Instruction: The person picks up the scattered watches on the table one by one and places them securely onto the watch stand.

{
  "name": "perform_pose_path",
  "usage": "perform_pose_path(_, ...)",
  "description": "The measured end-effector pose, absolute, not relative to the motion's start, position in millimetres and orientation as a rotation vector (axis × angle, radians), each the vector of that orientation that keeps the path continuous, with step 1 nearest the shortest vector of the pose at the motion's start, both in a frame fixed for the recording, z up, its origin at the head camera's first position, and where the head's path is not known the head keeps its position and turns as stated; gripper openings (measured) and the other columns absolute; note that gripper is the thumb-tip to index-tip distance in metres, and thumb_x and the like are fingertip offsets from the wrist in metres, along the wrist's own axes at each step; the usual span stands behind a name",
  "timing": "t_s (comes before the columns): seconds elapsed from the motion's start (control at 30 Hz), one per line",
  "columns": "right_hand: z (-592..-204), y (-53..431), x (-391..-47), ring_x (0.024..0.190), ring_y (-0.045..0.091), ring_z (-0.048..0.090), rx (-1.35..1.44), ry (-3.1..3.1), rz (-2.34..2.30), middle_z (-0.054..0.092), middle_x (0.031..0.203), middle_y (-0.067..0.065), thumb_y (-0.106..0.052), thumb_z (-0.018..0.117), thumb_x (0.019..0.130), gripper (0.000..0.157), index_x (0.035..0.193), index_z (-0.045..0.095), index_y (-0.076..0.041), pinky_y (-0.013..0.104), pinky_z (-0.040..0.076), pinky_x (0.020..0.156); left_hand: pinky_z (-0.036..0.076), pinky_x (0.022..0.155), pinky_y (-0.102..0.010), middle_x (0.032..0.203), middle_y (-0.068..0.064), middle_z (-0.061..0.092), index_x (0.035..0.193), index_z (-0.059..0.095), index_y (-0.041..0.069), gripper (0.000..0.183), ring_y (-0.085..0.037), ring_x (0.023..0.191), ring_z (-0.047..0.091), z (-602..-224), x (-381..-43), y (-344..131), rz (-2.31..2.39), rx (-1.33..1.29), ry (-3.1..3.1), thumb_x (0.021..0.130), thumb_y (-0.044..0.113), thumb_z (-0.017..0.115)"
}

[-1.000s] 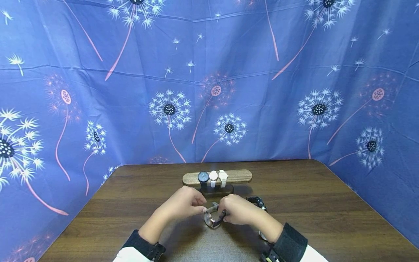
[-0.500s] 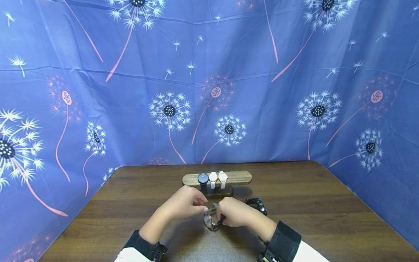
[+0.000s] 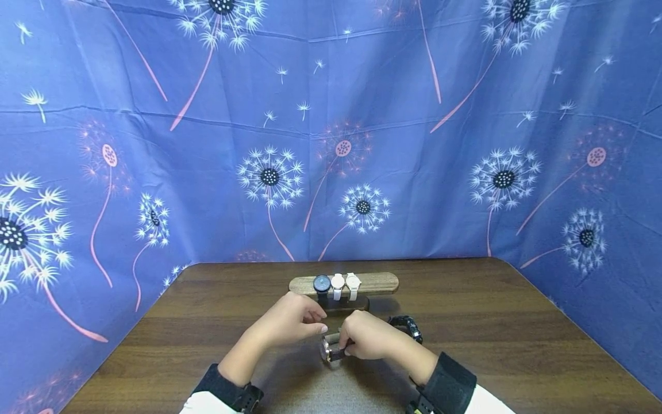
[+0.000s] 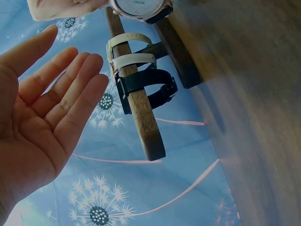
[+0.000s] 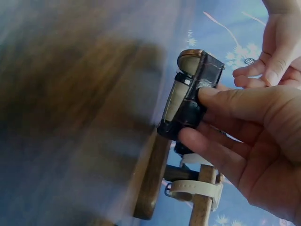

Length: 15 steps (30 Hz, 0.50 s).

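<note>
My right hand [image 3: 369, 336] grips a wristwatch [image 5: 192, 96] by its dark strap, thumb on the strap's outside. The strap is looped, with its pale lining showing in the right wrist view, and the watch's light dial [image 4: 139, 5] with a rose-gold case shows at the top of the left wrist view. Just to the left of this watch is my left hand [image 3: 291, 321], palm bare and fingers relaxed, holding nothing. Behind both hands stands a wooden watch stand [image 3: 380, 280], bearing a black watch [image 3: 322, 283], a white watch [image 3: 338, 280] and a cream watch [image 3: 353, 282].
Another dark-banded watch [image 3: 411, 328] lies on the brown wooden table [image 3: 207, 299] beyond my right forearm, which partly covers it. A blue curtain [image 3: 331, 126] with dandelion prints hangs along the table's back and sides.
My right hand has turned the dark-strapped watch, so its loop shows less and its dial faces more to the left. The left hand has stayed nearly still beside it.
</note>
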State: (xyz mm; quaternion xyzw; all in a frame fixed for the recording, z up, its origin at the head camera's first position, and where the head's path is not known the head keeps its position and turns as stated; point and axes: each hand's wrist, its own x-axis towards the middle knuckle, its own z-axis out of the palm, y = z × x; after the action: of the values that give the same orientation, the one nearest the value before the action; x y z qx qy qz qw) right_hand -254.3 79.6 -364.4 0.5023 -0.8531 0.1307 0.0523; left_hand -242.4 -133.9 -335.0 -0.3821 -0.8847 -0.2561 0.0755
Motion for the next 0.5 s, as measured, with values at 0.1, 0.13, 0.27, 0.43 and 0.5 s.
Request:
perform_pose_path(0.1, -361, 83, -255, 0.064, -0.009, 0.049, 1.525, -2.530, 0.517, 0.063, 0.071, -0.010, 0.002, 0.068, 0.065, 0.017, 0.073, 0.070, -0.013, 0.009, 0.042, 0.058, 0.049, 0.065, -0.019, 0.079, 0.004, 0.066, 0.090, 0.067, 0.011, 0.018, 0.002, 0.069, 0.056, -333, -242, -134, -0.765, -1.135, -2.632, 0.078, 0.025, 0.070)
perform_pose_path(0.13, -359, 84, -256, 0.065, -0.009, 0.049, 1.526, -2.495, 0.548, 0.063, 0.072, -0.010, 0.002, 0.068, 0.065, 0.016, 0.073, 0.070, -0.012, 0.009, 0.043, 0.058, 0.049, 0.066, -0.020, 0.080, 0.002, 0.066, 0.091, 0.067, 0.011, 0.020, 0.000, 0.070, 0.057, -332, -242, -134, -0.761, -1.126, -2.624, 0.077, 0.025, 0.070)
perform_pose_path(0.27, -354, 89, -259, 0.068, -0.007, 0.051, 1.494, -2.354, 0.658, 0.063, 0.073, -0.009, 0.001, 0.068, 0.068, 0.015, 0.075, 0.070, -0.012, 0.010, 0.044, 0.061, 0.050, 0.069, -0.023, 0.089, -0.003, 0.066, 0.101, 0.064, 0.008, 0.035, -0.008, 0.078, 0.059, -330, -242, -133, -0.764, -1.060, -2.592, 0.075, 0.029, 0.072)
perform_pose_path(0.43, -347, 94, -259, 0.074, -0.001, 0.055, 1.413, -2.207, 0.757, 0.064, 0.078, -0.009, 0.001, 0.068, 0.069, 0.019, 0.078, 0.069, -0.015, 0.017, 0.047, 0.068, 0.050, 0.074, -0.025, 0.106, -0.008, 0.061, 0.113, 0.058, 0.004, 0.057, -0.017, 0.091, 0.058, -327, -243, -129, -0.845, -0.985, -2.475, 0.069, 0.034, 0.077)
perform_pose_path(0.5, -345, 95, -258, 0.076, 0.000, 0.056, 1.362, -2.181, 0.797, 0.064, 0.080, -0.009, 0.001, 0.068, 0.070, 0.019, 0.080, 0.069, -0.015, 0.019, 0.048, 0.070, 0.050, 0.076, -0.027, 0.111, -0.008, 0.059, 0.117, 0.056, 0.004, 0.064, -0.017, 0.096, 0.057, -326, -243, -128, -0.870, -0.973, -2.415, 0.066, 0.038, 0.078)
